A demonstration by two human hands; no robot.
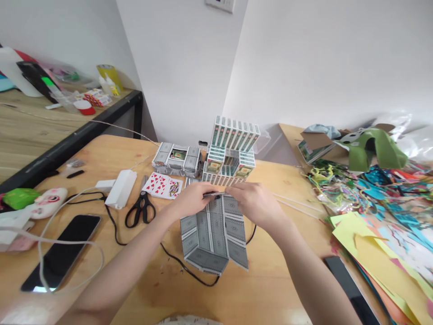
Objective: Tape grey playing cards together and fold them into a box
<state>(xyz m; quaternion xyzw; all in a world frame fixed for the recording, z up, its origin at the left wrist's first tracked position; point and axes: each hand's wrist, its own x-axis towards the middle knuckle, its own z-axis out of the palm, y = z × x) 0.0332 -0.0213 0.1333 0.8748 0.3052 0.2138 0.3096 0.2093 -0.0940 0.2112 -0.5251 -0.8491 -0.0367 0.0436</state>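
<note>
A folded structure made of grey-backed playing cards [211,232] stands on the wooden table in front of me. At its far edge, my left hand [192,198] pinches a thin playing card [216,194], seen nearly edge-on. My right hand [252,202] has its fingers closed on the right side of the same edge. The fingertips of both hands are partly hidden. Just beyond them is a stack of green and white card boxes [233,135]. To its left lies another block built from grey cards [177,159]. Face-up playing cards [163,185] rest near my left wrist.
Black-handled scissors [140,210], a white adapter [121,188] and a phone [62,253] with cables lie at left. Yellow paper [382,271], colourful scraps [389,176] and a dark flat object [352,289] are at right. A wall rises behind the table.
</note>
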